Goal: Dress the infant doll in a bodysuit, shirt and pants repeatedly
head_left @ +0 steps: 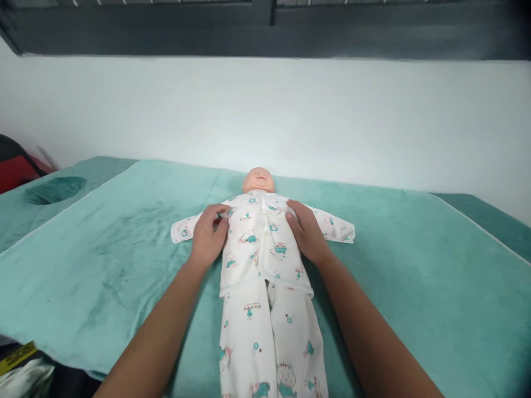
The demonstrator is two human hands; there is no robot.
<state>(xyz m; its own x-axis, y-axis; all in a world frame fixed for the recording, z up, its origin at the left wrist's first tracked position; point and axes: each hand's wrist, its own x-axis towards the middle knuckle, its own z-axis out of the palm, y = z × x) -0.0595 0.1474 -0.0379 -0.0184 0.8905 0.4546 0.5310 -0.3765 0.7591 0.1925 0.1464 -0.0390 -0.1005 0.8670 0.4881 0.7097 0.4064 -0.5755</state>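
A baby doll [259, 179] lies on its back on a teal blanket [103, 249], head toward the far wall. It wears a white printed top [259, 243] and matching trousers [269, 337], sleeves spread out sideways. My left hand [208, 235] rests on the doll's side by the left sleeve, fingers curled against the fabric of the top. My right hand [306, 231] lies flat on the other side of the chest, fingers together and stretched over the top.
A white wall [265, 116] rises behind the bed, with a dark frame [265, 27] above. A red and black object [16, 166] sits at the far left. A yellow-labelled package [20, 365] lies at the lower left corner.
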